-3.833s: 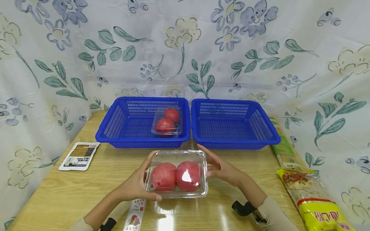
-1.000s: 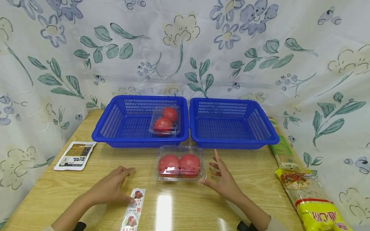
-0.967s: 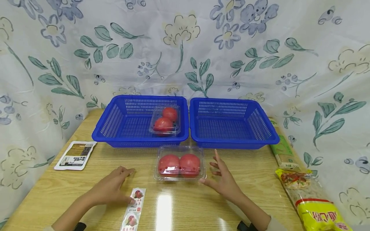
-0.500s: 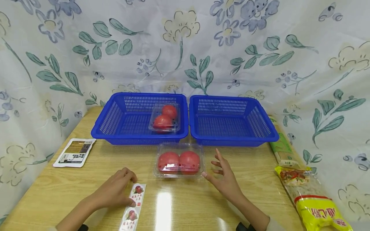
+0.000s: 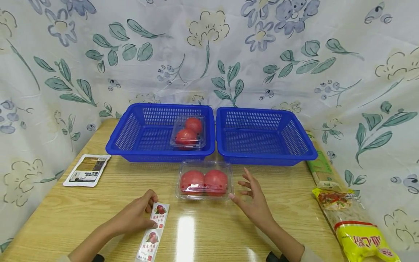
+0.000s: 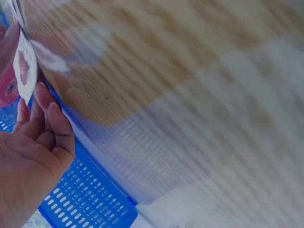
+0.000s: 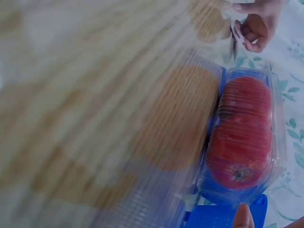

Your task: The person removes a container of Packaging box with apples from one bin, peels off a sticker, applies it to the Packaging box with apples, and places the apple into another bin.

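Note:
On the wooden table a clear plastic clamshell box (image 5: 205, 191) holds two red round fruits (image 5: 192, 182) that look like tomatoes; they also show in the right wrist view (image 7: 240, 130). To its left, my left hand (image 5: 134, 214) pinches the upper end of a paper strip of fruit stickers (image 5: 152, 238), thumb over its face and fingers at its far edge. The left wrist view shows the strip (image 6: 24, 66) raised at these fingers. My right hand (image 5: 255, 203) is beside the box's right side with fingers loosely spread, its thumb tip close to the front corner.
Two blue plastic baskets stand behind; the left basket (image 5: 131, 154) contains another clear box of red fruits (image 5: 186, 136), the right basket (image 5: 265, 157) shows a bare floor. A flat white packet (image 5: 87, 171) lies left, a green packet (image 5: 322, 167) and a yellow noodle bag (image 5: 360, 233) right.
The clamshell box, earlier in both hands, was set down and released. My left hand moved to the sticker strip, its fingers closing at the strip's end. My right hand stayed beside the box.

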A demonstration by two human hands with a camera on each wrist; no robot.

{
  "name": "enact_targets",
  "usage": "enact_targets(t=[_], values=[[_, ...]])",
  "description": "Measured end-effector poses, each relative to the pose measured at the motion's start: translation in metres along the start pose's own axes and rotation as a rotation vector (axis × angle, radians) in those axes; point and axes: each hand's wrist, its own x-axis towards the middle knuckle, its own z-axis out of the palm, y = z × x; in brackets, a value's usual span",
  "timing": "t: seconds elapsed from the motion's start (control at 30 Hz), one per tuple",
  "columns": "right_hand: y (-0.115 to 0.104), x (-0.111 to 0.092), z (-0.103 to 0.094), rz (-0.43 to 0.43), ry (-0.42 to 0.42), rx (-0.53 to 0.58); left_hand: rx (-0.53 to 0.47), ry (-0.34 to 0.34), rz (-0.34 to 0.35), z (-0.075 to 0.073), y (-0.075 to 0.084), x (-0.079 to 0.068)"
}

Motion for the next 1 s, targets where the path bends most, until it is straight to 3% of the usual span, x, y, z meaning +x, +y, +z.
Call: enact_targets(t=[0.23,0.4,0.47,0.57,0.8,0.9,1.0], values=[[-0.004,-0.001,0.001,-0.124,0.062,-0.036,-0.173,-0.070,0.033,0.000,0.002,0.004],[-0.008,0.002,0.003,-0.338,0.086,-0.087,-0.379,-0.141,0.003,-0.004,0.006,0.005],[-0.011,0.004,0.005,-0.425,0.081,-0.085,-0.424,-0.147,0.011,-0.007,0.008,0.006],[-0.016,0.005,0.009,-0.490,0.052,-0.070,-0.457,-0.139,0.033,-0.011,0.013,0.007],[-0.025,0.007,0.019,-0.449,-0.054,-0.040,-0.394,-0.075,0.078,-0.016,0.033,0.013],[-0.029,0.005,0.024,-0.413,-0.140,-0.020,-0.374,-0.056,0.075,-0.014,0.044,0.020],[-0.034,0.003,0.030,-0.454,-0.245,-0.022,-0.368,-0.054,0.081,-0.012,0.054,0.028]])
